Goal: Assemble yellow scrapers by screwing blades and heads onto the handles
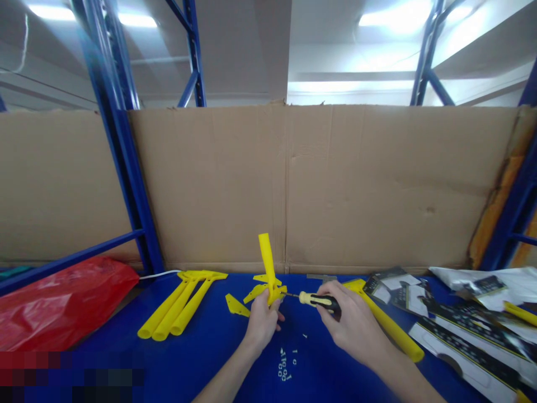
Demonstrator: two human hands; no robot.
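Observation:
My left hand (263, 322) is closed around the head end of a yellow plastic handle (267, 254), its tube pointing up and slightly left. In my right hand (344, 313) is a screwdriver (312, 299) with a cream and black grip, held level. Its tip points left and meets, or nearly meets, the yellow head; exact contact is too small to tell. Flat yellow blades (237, 305) lie behind and left of my left hand. Small screws and nuts (283, 366) are scattered on the blue surface (218, 364) below my hands.
Several yellow tubed handles (180, 308) lie together at left, beside a red plastic bag (71, 302). Another yellow handle (394, 327) rests right of my right hand. Printed black and white cards (465, 347) pile up at far right. A cardboard panel (335, 184) and blue rack posts (126, 168) stand behind.

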